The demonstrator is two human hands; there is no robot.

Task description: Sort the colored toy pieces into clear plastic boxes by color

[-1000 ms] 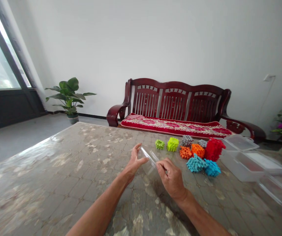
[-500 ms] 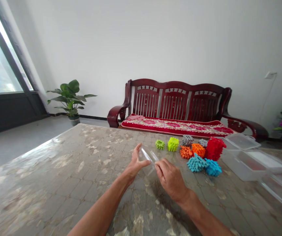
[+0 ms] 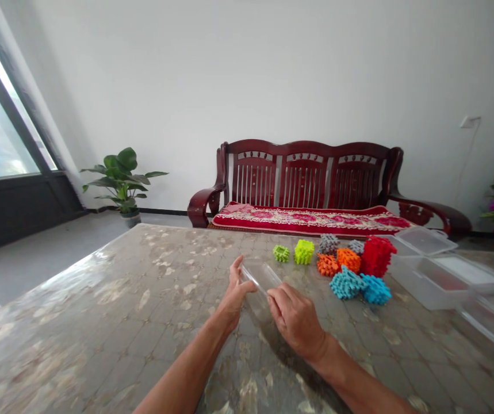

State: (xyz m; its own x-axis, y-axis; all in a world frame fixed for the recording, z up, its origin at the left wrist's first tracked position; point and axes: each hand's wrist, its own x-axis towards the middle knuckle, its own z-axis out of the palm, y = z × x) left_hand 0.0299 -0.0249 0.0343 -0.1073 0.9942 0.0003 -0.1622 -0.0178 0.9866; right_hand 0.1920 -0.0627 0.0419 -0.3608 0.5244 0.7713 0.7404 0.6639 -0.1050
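Observation:
Between my two hands is a clear plastic box [image 3: 264,274], tilted above the table; its lower part blends with the tablecloth. My left hand [image 3: 236,293] grips its left side, thumb on the near edge and fingers along the far side. My right hand [image 3: 294,313] is closed on its near right corner, fingers curled under. Beyond it stand a small green block cluster [image 3: 281,253] and a lime cube of blocks [image 3: 304,252]. To their right are grey [image 3: 328,244], orange [image 3: 348,260], blue [image 3: 347,283] and red [image 3: 377,256] clusters of interlocking blocks.
Translucent plastic boxes [image 3: 428,282] with open lids stand at the right of the table [image 3: 113,322], which has a patterned cover. Behind it is a dark red wooden bench [image 3: 307,178] with a red cushion. A potted plant [image 3: 121,178] stands at the left.
The clear box has turned so that its wide face shows more. My left hand has turned with it and shifted slightly; my right hand keeps its grip. The view has moved slightly.

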